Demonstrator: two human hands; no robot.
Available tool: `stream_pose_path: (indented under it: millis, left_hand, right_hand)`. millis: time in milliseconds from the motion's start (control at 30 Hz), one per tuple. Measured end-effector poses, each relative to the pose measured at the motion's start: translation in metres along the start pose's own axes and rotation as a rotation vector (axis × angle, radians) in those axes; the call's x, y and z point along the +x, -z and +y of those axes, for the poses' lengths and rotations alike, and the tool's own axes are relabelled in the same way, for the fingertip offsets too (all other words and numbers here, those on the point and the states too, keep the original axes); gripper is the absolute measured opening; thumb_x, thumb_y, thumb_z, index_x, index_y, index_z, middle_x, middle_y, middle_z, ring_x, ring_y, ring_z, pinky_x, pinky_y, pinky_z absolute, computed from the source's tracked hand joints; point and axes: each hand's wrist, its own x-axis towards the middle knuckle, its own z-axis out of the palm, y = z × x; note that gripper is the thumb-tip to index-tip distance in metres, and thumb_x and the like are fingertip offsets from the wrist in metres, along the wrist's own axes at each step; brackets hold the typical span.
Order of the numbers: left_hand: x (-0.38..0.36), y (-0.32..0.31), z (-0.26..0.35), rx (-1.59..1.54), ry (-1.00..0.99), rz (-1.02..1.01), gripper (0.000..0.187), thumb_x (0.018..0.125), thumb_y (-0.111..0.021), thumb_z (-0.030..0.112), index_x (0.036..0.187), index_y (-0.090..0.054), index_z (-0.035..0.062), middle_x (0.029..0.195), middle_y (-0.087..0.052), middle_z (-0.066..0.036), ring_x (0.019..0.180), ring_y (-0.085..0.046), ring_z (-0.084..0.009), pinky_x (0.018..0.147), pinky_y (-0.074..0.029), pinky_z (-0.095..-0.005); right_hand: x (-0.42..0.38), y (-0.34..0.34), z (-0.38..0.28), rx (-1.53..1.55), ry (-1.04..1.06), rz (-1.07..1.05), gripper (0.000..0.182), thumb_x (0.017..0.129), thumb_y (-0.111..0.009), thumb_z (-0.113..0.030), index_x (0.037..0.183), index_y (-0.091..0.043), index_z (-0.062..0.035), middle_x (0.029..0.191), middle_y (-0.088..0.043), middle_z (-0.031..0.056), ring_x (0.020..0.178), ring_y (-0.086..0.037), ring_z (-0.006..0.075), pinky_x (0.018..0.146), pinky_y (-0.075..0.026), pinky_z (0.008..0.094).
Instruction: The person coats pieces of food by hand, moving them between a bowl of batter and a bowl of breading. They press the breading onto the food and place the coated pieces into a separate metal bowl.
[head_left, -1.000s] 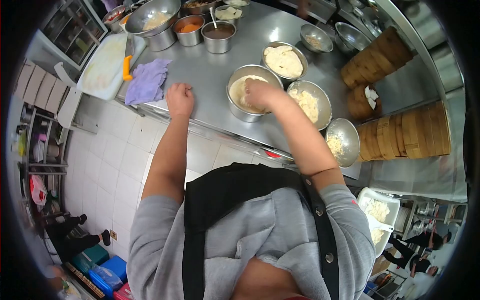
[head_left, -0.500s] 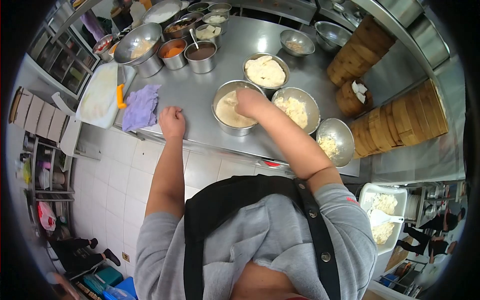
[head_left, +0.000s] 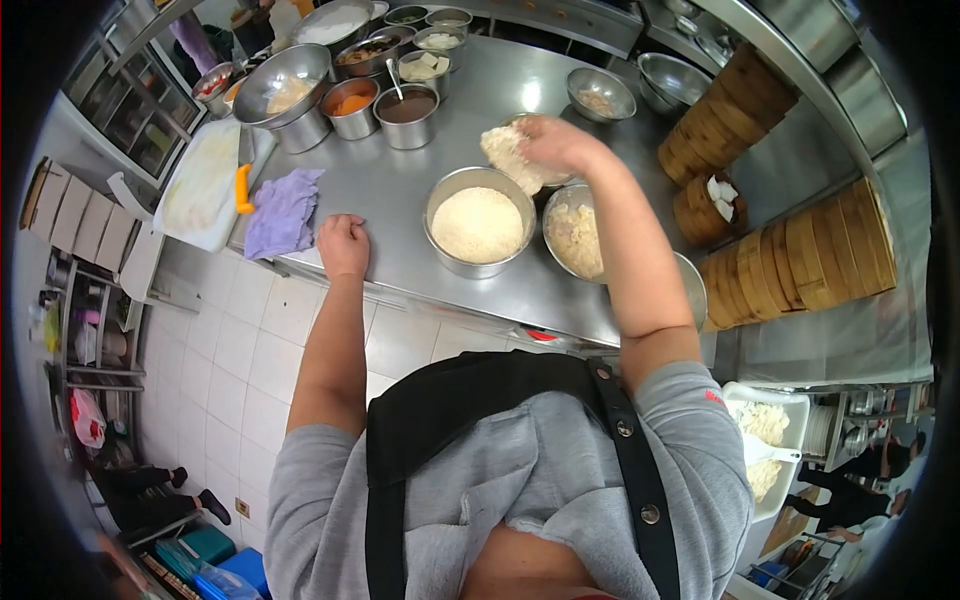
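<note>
My right hand [head_left: 553, 141] holds a breaded flat piece [head_left: 508, 155] above the far bowl, just beyond the steel bowl of crumbs [head_left: 478, 225]. My left hand [head_left: 343, 243] rests as a closed fist on the steel counter [head_left: 400, 185], left of the crumb bowl. A second bowl with pale pieces [head_left: 572, 238] sits right of the crumb bowl, partly under my right forearm. A third bowl at the counter's right end is mostly hidden by my arm.
A purple cloth [head_left: 282, 212] and a white cutting board with an orange-handled knife [head_left: 241, 187] lie at the left. Several steel containers of sauces [head_left: 407, 104] stand at the back. Bamboo steamers [head_left: 790, 250] are stacked at the right. A white tub [head_left: 765, 430] sits lower right.
My right hand has lifted out of the crumb bowl with a coated piece and moved back toward the far bowl. The left fist stays put.
</note>
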Motion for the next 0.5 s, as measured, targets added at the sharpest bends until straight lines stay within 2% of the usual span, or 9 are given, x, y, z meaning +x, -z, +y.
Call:
stream_pose_path:
  millis: [67, 167, 300, 400, 500]
  left_hand:
    - [0.0, 0.0, 0.001, 0.001, 0.009, -0.004, 0.008, 0.078, -0.057, 0.007, 0.079, -0.065, 0.0102, 0.088, -0.061, -0.009, 0.088, -0.056, -0.0315, 0.079, -0.045, -0.0429]
    - [0.001, 0.0, 0.0, 0.032, 0.08, -0.1, 0.01, 0.079, -0.056, 0.008, 0.081, -0.065, 0.0121, 0.092, -0.061, -0.006, 0.095, -0.054, -0.0284, 0.086, -0.042, -0.0402]
    - [0.001, 0.0, 0.0, 0.026, 0.064, -0.092, 0.009, 0.079, -0.057, 0.008, 0.081, -0.065, 0.0121, 0.091, -0.06, -0.006, 0.094, -0.054, -0.0286, 0.085, -0.042, -0.0404]
    - [0.001, -0.001, -0.002, 0.011, 0.061, -0.085, 0.009, 0.079, -0.058, 0.008, 0.081, -0.065, 0.0123, 0.091, -0.06, -0.006, 0.093, -0.055, -0.0287, 0.085, -0.042, -0.0405]
    - [0.0, -0.001, -0.002, 0.008, 0.061, -0.076, 0.009, 0.078, -0.058, 0.008, 0.081, -0.065, 0.0124, 0.091, -0.06, -0.005, 0.093, -0.055, -0.0288, 0.085, -0.042, -0.0407]
  right_hand:
    - [0.003, 0.015, 0.003, -0.095, -0.001, 0.051, 0.053, 0.085, -0.058, -0.022, 0.132, -0.05, -0.0004, 0.136, -0.051, 0.0171, 0.124, -0.05, 0.0288, 0.105, -0.038, 0.0319]
    - [0.029, 0.018, 0.035, -0.177, 0.033, 0.13, 0.051, 0.08, -0.06, -0.027, 0.123, -0.057, -0.0018, 0.125, -0.059, 0.0187, 0.115, -0.056, 0.0311, 0.096, -0.045, 0.0347]
    - [0.052, 0.022, 0.057, 0.074, -0.103, -0.06, 0.051, 0.079, -0.06, -0.027, 0.124, -0.057, -0.0028, 0.125, -0.059, 0.0162, 0.11, -0.057, 0.0291, 0.094, -0.045, 0.0347]
    - [0.052, 0.013, 0.061, 0.208, -0.141, -0.009, 0.046, 0.083, -0.057, -0.017, 0.127, -0.055, -0.0027, 0.12, -0.061, 0.0103, 0.108, -0.055, 0.0205, 0.093, -0.043, 0.0313]
    - [0.054, 0.014, 0.058, 0.044, -0.104, -0.112, 0.048, 0.083, -0.058, -0.016, 0.129, -0.054, -0.0034, 0.121, -0.061, 0.0105, 0.11, -0.055, 0.0208, 0.094, -0.043, 0.0316]
